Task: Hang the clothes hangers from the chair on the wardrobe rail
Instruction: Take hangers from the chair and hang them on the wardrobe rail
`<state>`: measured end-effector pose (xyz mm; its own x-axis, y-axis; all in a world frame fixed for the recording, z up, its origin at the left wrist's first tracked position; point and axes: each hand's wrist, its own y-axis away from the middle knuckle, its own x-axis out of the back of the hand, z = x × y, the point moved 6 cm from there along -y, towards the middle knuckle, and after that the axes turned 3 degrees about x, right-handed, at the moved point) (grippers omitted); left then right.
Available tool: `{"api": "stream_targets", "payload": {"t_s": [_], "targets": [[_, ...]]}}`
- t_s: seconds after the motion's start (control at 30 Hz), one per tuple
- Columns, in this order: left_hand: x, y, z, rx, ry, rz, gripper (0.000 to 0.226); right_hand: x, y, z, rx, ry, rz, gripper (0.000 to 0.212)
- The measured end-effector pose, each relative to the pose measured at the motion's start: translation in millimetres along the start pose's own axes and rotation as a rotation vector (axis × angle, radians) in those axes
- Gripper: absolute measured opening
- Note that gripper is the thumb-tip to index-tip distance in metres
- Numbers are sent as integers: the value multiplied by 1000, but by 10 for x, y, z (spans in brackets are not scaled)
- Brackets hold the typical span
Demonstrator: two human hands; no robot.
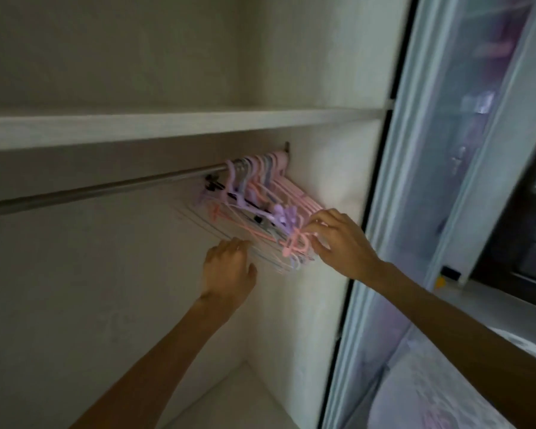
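Inside a pale, matte wardrobe, under its one flat shelf, a single round metal rail carries a packed bunch of thin pink, lilac and grey hangers, too many and too blurred to count. A person's two bare hands reach in: the left hand touches the bunch's lower edge, grip unclear; the right hand pinches a pink hanger.

Rail runs left to right under the shelf, ending at the wardrobe's right side wall. Hangers bunched on the rail's right end, next to that wall. My left hand sits below the bunch on its left, my right hand at its right edge. Sliding door right of the wall.
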<state>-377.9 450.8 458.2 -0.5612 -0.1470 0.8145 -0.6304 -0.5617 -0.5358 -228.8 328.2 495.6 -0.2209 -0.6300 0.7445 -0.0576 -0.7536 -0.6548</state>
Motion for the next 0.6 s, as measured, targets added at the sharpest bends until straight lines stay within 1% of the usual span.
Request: {"api": "stream_targets", "payload": {"t_s": [0.07, 0.17, 0.27, 0.33, 0.43, 0.5, 0.6], "targets": [[-301, 137, 383, -6, 40, -134, 37, 76, 549, 206, -77, -6, -45, 27], [-740, 387, 981, -9, 124, -312, 31, 152, 1418, 566, -219, -33, -167, 20], [-1264, 728, 1665, 26, 228, -466, 26, 234, 2410, 990, -404, -52, -390, 23], [-1568, 1006, 2089, 58, 292, -573, 26, 278, 3071, 1238, -576, -102, -571, 28], [-1987, 1419, 2637, 69, 319, -708, 27, 312, 3992, 1547, -743, -130, -807, 30], [-2287, 1639, 2943, 94, 295, -776, 28, 330, 4599, 1735, -840, -155, -914, 28], [-2731, 1906, 3232, 126, 275, -863, 26, 291, 5372, 1916, -957, -188, -1017, 26]]}}
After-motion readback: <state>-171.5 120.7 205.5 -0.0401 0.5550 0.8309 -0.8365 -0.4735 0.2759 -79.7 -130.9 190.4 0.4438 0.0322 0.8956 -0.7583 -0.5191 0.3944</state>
